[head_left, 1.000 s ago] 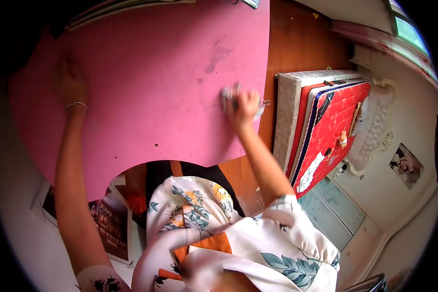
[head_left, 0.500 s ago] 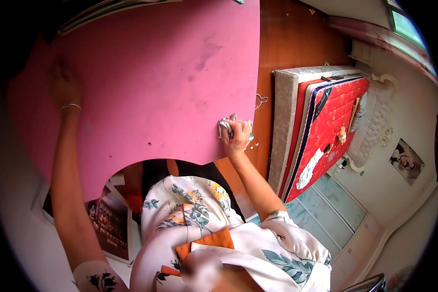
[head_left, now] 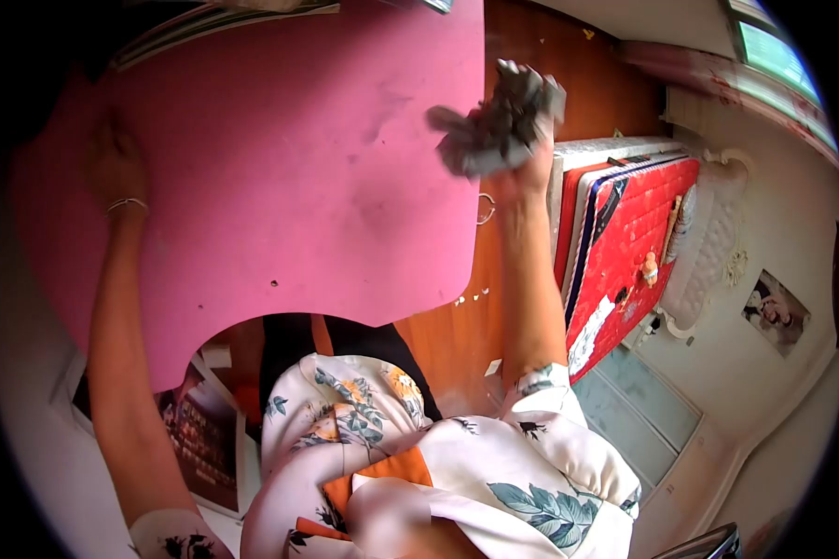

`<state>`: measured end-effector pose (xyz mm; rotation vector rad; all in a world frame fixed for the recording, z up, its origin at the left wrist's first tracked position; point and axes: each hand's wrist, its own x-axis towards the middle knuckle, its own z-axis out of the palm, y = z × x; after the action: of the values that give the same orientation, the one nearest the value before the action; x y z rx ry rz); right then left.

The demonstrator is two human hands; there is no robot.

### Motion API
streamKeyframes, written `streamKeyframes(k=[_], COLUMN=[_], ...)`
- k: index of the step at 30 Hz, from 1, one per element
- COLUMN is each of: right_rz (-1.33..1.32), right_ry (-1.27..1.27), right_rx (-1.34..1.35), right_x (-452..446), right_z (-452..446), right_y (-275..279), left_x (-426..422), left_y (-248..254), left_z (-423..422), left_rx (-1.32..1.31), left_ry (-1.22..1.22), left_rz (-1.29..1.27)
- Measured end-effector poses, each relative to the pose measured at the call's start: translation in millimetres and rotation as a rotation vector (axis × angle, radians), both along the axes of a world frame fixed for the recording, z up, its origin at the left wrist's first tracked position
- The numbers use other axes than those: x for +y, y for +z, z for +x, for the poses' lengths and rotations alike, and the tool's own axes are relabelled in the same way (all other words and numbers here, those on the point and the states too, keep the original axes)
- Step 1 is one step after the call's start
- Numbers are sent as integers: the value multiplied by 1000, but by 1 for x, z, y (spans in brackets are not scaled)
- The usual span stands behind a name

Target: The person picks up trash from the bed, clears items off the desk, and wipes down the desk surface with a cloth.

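A crumpled dark grey cloth (head_left: 502,126), blurred by motion, is bunched in my right hand (head_left: 534,168). The hand is closed on it, raised above the right edge of the pink tabletop (head_left: 280,177). Dark smudges mark the pink surface in its upper right part. My left hand (head_left: 116,158), a bracelet at its wrist, lies at the left part of the tabletop in deep shadow. Its fingers are too dark to make out.
A bed with a red mattress (head_left: 639,224) stands to the right on the brown floor (head_left: 583,88). Below the table's left side leans a framed picture (head_left: 200,433). A striped stack (head_left: 224,28) lies along the top edge. Small pale scraps (head_left: 474,298) dot the floor.
My right hand has lifted from the table's lower right corner and moved up and to the right with the cloth, which now hangs looser and wider. My left hand has hardly moved.
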<state>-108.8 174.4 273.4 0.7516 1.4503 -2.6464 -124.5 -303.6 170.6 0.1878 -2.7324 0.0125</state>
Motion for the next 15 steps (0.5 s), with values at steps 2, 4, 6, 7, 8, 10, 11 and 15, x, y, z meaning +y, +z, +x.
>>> streamKeyframes(k=[2,4,6,7,8,10,11,15], right_rz=[-246,-474,-539,-604,7,881,1125,1264], right_ry=[62,100,122,145,160,198,252,154], right_rx=[5,47,64,84,125,72,128,-88], right_x=[-7,-22,-36,-39,-32,-26,-30,-37], right_z=[41,62,70,74,78,88,91,100], right_y=[20,36,43,43,28,11,13,50], left_x=[1,2,-1,-4,-6,-10,-12,-9], left_y=[-6,-8,-6,-7,-7,-10,-10,-11], left_z=[0,1,2,2,1,-2,-4,-3], left_rx=[80,153,92,88,58,31,46,74], left_ry=[-51,-94,-7,-10,4,17,1,-1], left_rz=[52,96,40,35,18,-2,-29,-14])
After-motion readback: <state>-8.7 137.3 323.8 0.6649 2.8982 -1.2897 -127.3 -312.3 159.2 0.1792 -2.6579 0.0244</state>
